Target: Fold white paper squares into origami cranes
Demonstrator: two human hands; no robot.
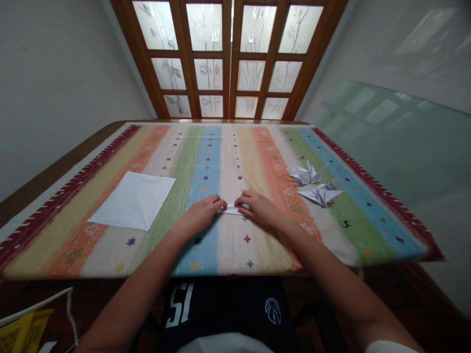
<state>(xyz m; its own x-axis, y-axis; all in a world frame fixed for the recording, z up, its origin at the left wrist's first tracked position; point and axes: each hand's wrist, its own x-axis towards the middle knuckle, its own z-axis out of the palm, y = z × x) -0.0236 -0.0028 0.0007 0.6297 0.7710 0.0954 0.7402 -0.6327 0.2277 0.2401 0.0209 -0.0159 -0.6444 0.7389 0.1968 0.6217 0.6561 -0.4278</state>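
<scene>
A small folded piece of white paper (232, 211) lies at the middle of the table, between my two hands. My left hand (206, 212) pinches its left end with curled fingers. At the right end, my right hand (259, 207) grips the paper between thumb and fingers. Parts of the paper are hidden under the fingertips. Off to the left rests a flat square sheet of white paper (134, 201) with faint creases. On the right, two folded paper cranes (320, 194) sit close together, one behind the other.
A striped, patterned tablecloth (206, 250) covers the table, whose wooden edge (47, 157) shows at left. Wooden doors with glass panes (211, 73) stand behind it. A glass panel (397, 142) leans by the right wall. A yellow package (25, 331) and white cable (69, 309) are at lower left.
</scene>
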